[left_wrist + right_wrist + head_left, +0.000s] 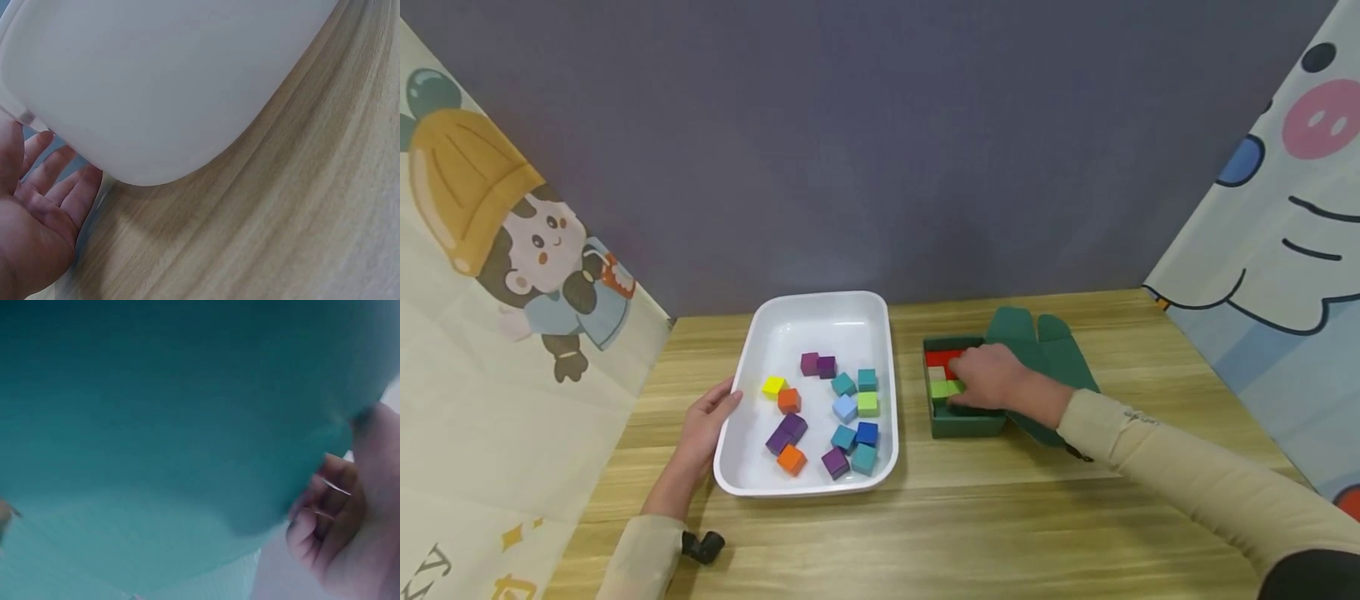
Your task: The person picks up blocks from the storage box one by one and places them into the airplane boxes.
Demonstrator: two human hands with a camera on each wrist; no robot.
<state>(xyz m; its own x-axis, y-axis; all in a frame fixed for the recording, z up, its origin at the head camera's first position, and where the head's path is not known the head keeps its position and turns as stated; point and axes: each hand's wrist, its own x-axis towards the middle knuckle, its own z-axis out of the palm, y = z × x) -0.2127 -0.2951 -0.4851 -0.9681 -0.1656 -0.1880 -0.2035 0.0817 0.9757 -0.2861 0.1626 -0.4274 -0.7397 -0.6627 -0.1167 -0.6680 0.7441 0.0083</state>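
In the head view my left hand (703, 429) grips the left rim of a white tray (820, 308), thumb on the rim. In the left wrist view the fingers of this hand (47, 212) reach under the tray's edge (156, 125). My right hand (988, 377) reaches down into a dark green box (966, 428), fingertips among red blocks (938, 358) and light green blocks (938, 390). Whether it pinches a block is hidden. In the right wrist view a blurred teal-green surface (156, 444) covers most of the picture, with curled fingers (306, 534) at its right.
Inside the tray lie several small cubes, among them a yellow cube (774, 387), an orange cube (792, 459), a light blue cube (845, 407) and a dark blue cube (867, 433). The box's green lid (1067, 358) is folded out to the right, on the wooden table (970, 517). A grey panel (895, 167) stands behind.
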